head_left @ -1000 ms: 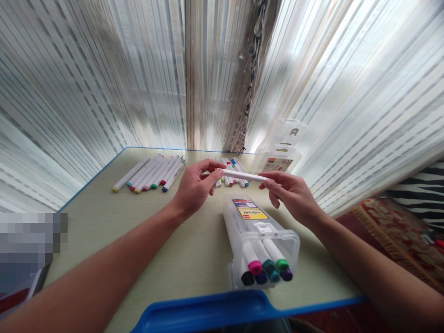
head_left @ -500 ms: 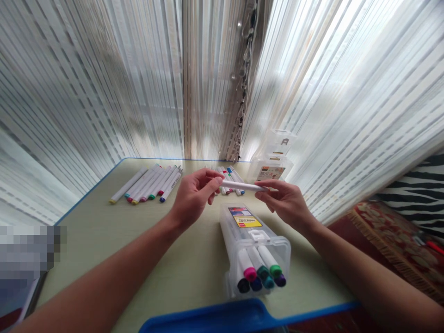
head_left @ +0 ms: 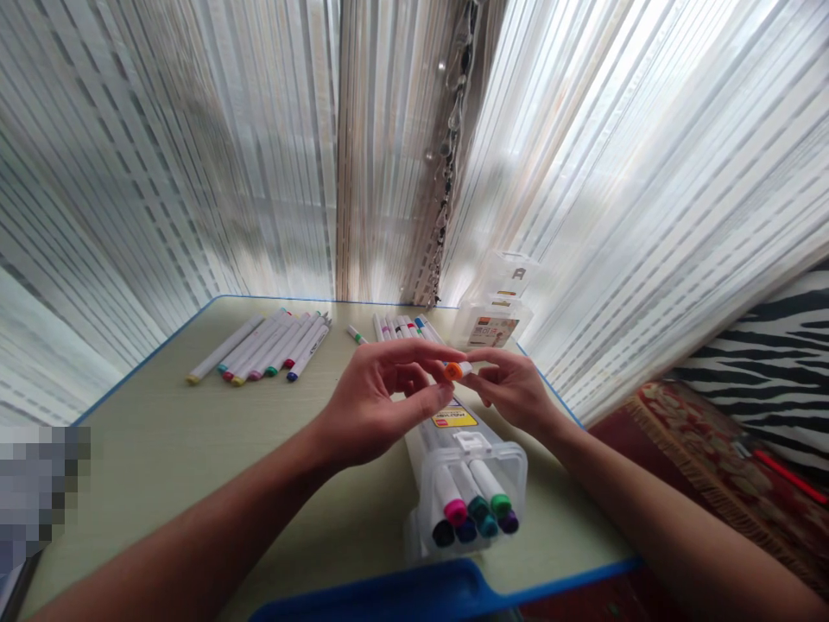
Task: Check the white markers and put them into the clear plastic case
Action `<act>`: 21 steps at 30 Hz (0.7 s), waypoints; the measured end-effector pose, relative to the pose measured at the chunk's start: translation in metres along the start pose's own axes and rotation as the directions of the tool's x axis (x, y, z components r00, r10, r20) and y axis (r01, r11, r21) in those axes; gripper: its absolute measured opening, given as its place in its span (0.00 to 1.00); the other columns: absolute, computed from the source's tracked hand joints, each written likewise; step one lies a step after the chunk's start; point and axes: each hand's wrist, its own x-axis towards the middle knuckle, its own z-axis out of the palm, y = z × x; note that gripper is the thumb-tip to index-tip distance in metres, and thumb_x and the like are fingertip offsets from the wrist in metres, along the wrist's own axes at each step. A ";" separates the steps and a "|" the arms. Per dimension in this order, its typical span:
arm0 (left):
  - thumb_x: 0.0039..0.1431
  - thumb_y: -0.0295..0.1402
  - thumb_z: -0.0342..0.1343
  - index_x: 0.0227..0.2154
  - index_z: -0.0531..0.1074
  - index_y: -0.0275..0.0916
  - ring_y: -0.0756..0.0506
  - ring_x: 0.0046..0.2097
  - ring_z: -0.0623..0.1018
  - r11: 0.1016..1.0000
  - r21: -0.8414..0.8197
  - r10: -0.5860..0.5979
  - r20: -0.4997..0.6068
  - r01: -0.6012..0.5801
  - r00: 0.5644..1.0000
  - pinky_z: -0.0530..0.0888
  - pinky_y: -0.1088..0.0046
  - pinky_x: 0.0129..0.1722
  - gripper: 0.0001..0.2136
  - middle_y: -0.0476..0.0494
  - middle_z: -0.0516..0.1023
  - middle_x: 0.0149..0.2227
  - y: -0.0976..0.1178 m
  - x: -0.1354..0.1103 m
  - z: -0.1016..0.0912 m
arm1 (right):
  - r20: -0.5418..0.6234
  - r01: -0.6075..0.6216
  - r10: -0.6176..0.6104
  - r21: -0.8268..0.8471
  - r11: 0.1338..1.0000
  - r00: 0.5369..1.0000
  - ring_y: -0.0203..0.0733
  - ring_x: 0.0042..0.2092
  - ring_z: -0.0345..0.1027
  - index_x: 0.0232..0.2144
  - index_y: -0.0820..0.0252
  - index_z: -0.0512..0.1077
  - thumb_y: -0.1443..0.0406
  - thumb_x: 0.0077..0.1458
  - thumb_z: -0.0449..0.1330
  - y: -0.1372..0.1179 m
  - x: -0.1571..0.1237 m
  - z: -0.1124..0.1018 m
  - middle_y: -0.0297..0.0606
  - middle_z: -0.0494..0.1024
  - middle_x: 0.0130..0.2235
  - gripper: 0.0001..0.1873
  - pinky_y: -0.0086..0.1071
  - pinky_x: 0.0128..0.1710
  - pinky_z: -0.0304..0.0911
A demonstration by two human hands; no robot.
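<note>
A white marker with an orange end [head_left: 455, 371] is pinched in the fingers of my right hand [head_left: 515, 389], its orange end toward me. My left hand [head_left: 382, 399] curves around that end, thumb and forefinger apart; whether they touch it I cannot tell. Below both hands lies a clear marker case [head_left: 476, 462] with a yellow label. Several markers inside show pink, green, teal, blue, black and purple ends. The middle of the held marker is hidden by my right fingers.
Several white markers [head_left: 272, 345] lie side by side at the left, and more markers [head_left: 402, 327] lie behind my hands. An open clear plastic case [head_left: 496, 320] stands at the back right. A blue tray [head_left: 389, 596] edges the table's front. Striped curtains [head_left: 278, 155] hang behind.
The marker has turned from lying crosswise between both hands to pointing its orange end at me. My left fingers have come off its far end and opened around it.
</note>
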 end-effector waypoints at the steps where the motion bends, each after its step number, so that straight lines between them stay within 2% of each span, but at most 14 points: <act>1: 0.52 0.26 0.66 0.42 0.81 0.35 0.49 0.32 0.78 1.000 -0.007 0.007 -0.005 -0.007 1.000 0.75 0.76 0.30 0.12 0.42 0.81 0.33 -0.001 0.001 -0.001 | -0.003 -0.004 0.004 -0.004 1.000 1.000 0.30 0.17 0.54 0.37 0.61 0.77 0.55 0.50 0.70 0.000 0.000 0.000 0.25 0.63 0.15 0.18 0.26 0.16 0.48; 11: 0.50 0.26 0.68 0.39 0.80 0.35 0.52 0.29 0.76 1.000 -0.022 -0.001 -0.047 -0.001 0.999 0.72 0.79 0.27 0.11 0.45 0.80 0.31 -0.004 0.004 -0.002 | 0.009 -0.027 0.028 -0.029 0.999 1.000 0.28 0.18 0.50 0.37 0.64 0.77 0.56 0.50 0.70 -0.006 0.000 -0.002 0.25 0.63 0.15 0.18 0.26 0.17 0.42; 15: 0.54 0.29 0.66 0.38 0.78 0.35 0.55 0.25 0.72 1.000 -0.006 0.001 -0.198 -0.003 0.980 0.67 0.82 0.21 0.08 0.48 0.77 0.27 -0.009 0.009 -0.006 | 0.024 -0.024 0.024 0.008 1.000 0.999 0.28 0.18 0.51 0.37 0.64 0.78 0.56 0.49 0.70 -0.007 0.001 -0.002 0.27 0.65 0.17 0.18 0.25 0.16 0.43; 18: 0.56 0.33 0.64 0.37 0.77 0.34 0.56 0.22 0.68 1.000 0.023 -0.003 -0.334 0.012 0.943 0.65 0.82 0.19 0.08 0.49 0.76 0.25 -0.019 0.015 -0.016 | 0.024 -0.019 0.018 0.062 0.998 1.000 0.28 0.18 0.53 0.39 0.64 0.78 0.56 0.49 0.71 -0.007 0.001 -0.002 0.28 0.68 0.20 0.20 0.25 0.15 0.48; 21: 0.55 0.35 0.65 0.34 0.76 0.32 0.56 0.21 0.67 0.996 0.052 -0.040 -0.415 0.068 0.909 0.63 0.82 0.18 0.10 0.48 0.76 0.24 -0.029 0.019 -0.026 | -0.003 -0.004 0.004 0.118 0.993 1.000 0.28 0.18 0.56 0.38 0.63 0.77 0.54 0.48 0.71 -0.007 0.001 -0.003 0.33 0.75 0.24 0.21 0.25 0.15 0.50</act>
